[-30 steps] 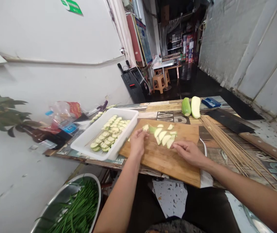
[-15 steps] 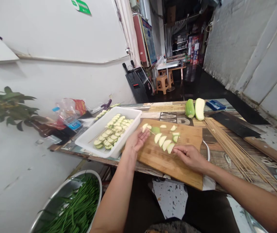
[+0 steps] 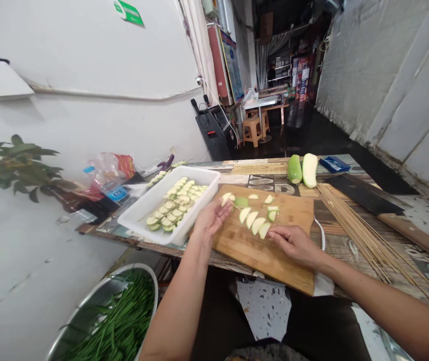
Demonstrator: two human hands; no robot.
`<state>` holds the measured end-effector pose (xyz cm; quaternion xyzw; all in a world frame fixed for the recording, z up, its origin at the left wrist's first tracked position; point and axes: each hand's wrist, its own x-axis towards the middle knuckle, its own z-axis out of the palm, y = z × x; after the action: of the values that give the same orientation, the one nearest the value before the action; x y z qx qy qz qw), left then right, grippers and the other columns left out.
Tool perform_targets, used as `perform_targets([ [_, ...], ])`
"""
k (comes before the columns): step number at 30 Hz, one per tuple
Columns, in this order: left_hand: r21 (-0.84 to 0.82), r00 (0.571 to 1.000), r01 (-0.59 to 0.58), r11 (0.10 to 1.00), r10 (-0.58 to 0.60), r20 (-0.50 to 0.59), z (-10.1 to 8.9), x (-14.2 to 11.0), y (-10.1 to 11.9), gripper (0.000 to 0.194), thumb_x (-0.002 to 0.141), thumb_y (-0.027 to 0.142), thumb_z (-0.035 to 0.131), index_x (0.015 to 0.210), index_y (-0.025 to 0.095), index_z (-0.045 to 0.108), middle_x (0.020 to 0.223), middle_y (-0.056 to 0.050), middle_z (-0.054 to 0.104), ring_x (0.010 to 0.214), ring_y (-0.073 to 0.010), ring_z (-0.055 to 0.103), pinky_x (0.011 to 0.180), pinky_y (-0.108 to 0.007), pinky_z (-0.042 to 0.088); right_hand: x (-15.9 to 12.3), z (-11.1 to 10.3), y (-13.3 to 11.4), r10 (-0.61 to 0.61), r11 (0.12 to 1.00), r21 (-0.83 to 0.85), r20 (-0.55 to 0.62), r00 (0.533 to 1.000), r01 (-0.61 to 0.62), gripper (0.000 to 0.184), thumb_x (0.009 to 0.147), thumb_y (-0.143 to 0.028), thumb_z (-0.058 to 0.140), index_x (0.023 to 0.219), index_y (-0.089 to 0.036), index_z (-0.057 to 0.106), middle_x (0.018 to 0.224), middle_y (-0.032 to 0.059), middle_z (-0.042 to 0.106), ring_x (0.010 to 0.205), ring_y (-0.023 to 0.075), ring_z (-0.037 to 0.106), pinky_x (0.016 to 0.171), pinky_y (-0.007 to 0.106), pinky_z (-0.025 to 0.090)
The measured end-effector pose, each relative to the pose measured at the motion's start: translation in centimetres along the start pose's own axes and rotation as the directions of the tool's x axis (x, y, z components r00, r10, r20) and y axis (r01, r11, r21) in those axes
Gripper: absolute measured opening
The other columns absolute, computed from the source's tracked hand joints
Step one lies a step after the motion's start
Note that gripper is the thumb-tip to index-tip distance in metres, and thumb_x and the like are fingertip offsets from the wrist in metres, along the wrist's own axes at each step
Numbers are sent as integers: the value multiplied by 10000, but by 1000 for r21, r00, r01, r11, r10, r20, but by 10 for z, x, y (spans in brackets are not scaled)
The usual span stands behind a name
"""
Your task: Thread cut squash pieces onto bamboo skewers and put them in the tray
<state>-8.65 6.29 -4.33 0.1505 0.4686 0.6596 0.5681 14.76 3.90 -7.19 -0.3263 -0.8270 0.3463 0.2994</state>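
Observation:
A thin wooden skewer (image 3: 236, 206) with several half-round zucchini slices (image 3: 252, 219) on it slants between my hands, over a wooden cutting board (image 3: 244, 245). My left hand (image 3: 211, 219) pinches a zucchini slice (image 3: 227, 198) between thumb and fingertips at the skewer's upper left end, palm partly up. With fingers closed, my right hand (image 3: 295, 244) grips the skewer's lower right end, close against the last slice; the stick inside that grip is hidden. Loose zucchini pieces (image 3: 272, 214) lie on the board behind the skewer.
Left of the board stands a white tray (image 3: 131, 226) of skewered slices. Two zucchini pieces (image 3: 309, 170), a blue tray (image 3: 334, 164), a cleaver (image 3: 365, 193) and bare skewers (image 3: 357, 230) lie to the right. Below left is a metal basin (image 3: 155, 296) of green stalks.
Both hands keep nearly the same position and grip on the skewer and slice. The whole view has shifted very slightly.

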Motion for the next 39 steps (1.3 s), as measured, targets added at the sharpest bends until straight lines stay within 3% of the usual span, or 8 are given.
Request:
perform_targets([
  [13,115,1000,8,993,-11,20,-1,-3,2,24,726,59,572,732,62,594,761,-130,672,697,-184,658,670,-284,551,0,1,1,-14,1000,-23,0,1000,14,291,852,-266,375,702,-145,592,579,-10,490,534,103,424,524,209,306],
  [22,220,990,-27,975,-4,140,-4,-4,2,129,715,61,596,837,46,635,845,-148,673,705,-176,655,694,-270,541,0,-1,-2,24,998,-53,28,999,-23,304,851,-264,366,690,-138,591,568,-8,478,520,106,411,516,217,295],
  [27,1,997,0,1000,0,83,6,-5,-10,92,748,105,587,834,90,615,849,-125,676,774,-188,655,742,-312,528,1,1,0,17,999,-36,7,1000,-17,295,853,-261,370,735,-141,613,574,-10,483,529,107,418,521,212,300],
  [32,-260,996,90,961,-89,15,23,-6,-23,70,794,173,554,811,112,585,805,-113,675,778,-175,654,750,-332,525,1,4,4,0,1000,-24,-15,1000,-1,290,858,-263,377,768,-141,624,556,-21,458,517,100,408,517,207,294],
  [39,-330,997,15,944,-38,-65,36,-11,-25,38,772,107,561,799,134,559,737,-76,665,743,-165,657,767,-344,522,0,6,7,-15,999,-36,-38,999,13,291,858,-267,376,758,-140,618,544,-21,448,511,100,406,515,210,292],
])
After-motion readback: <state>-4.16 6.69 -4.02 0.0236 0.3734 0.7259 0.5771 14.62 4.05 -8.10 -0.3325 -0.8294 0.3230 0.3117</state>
